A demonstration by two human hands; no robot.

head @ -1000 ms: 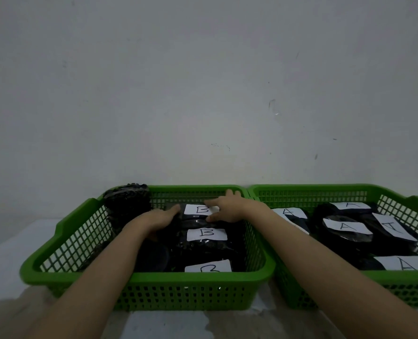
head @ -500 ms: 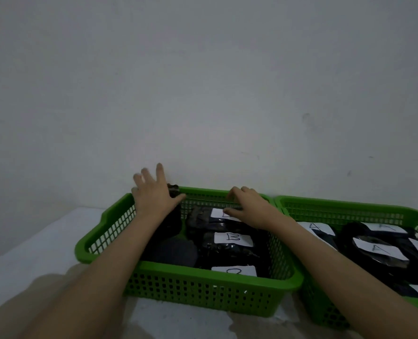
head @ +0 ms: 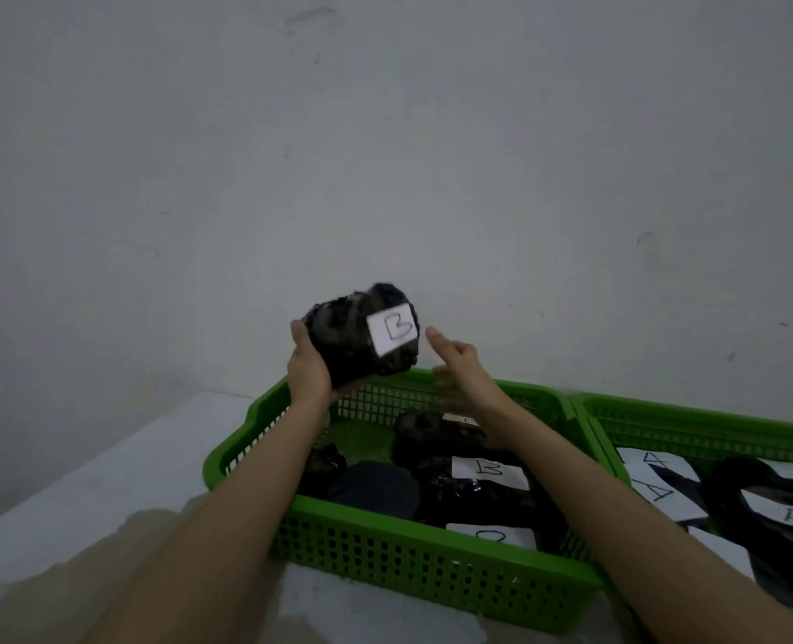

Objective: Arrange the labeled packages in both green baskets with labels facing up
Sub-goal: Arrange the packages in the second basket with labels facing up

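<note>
My left hand (head: 308, 369) holds a black package (head: 348, 339) above the far left corner of the left green basket (head: 413, 567). Its white label marked B (head: 392, 332) faces me. My right hand (head: 459, 364) is open just right of that package, fingers apart, not touching it. Inside the left basket lie several black packages, two showing white B labels (head: 487, 471) face up. The right green basket (head: 692, 422) holds black packages with A labels (head: 659, 485) face up.
Both baskets stand side by side on a white table (head: 83, 504) against a plain grey wall (head: 385, 155). The table's surface extends to the left of the left basket. My forearms cross over the basket's front rim.
My left hand has lifted the package out of the basket's far left corner and turned its B label toward me. My right hand rose off the packages. The view shifted left.
</note>
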